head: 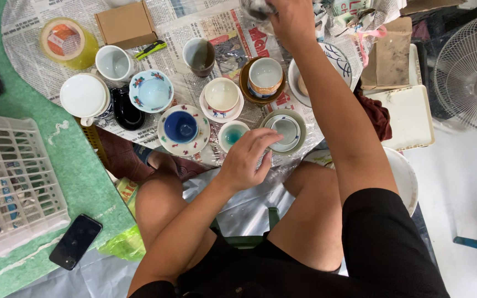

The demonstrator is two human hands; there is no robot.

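Landmark: blue cup [180, 126] sitting on a floral saucer, mid-front of the newspaper spread [40, 16].
Far left of blue cup: white plastic crate [12, 171] lying on the green mat [78, 165]; black phone [75, 241] lying face-up below it, prob. parked clear of the crockery.
Up-left of blue cup: tape roll [67, 41], cardboard box [126, 24], white mug [114, 62], white bowls w/ a black dish, floral bowl [151, 91].
Just right of blue cup: small teal cup [232, 134], cream cup above it on its saucer.
Left hand [248, 160]: reaching to the right of blue cup, fingers curling narrow, thumb & index tips pinching the near rim of the blue-rimmed white cup [285, 130], which is nesting in a greenish saucer; seems the rim grip is steadying it.
Right hand [291, 19]: stretching far up-right of blue cup, at the frame's top edge, fingers closing round a greyish wrapped thing [256, 8]; what it is, can't tell, mostly cut off.
Far right of blue cup: white tray [409, 116], fan [473, 72] standing on the floor.
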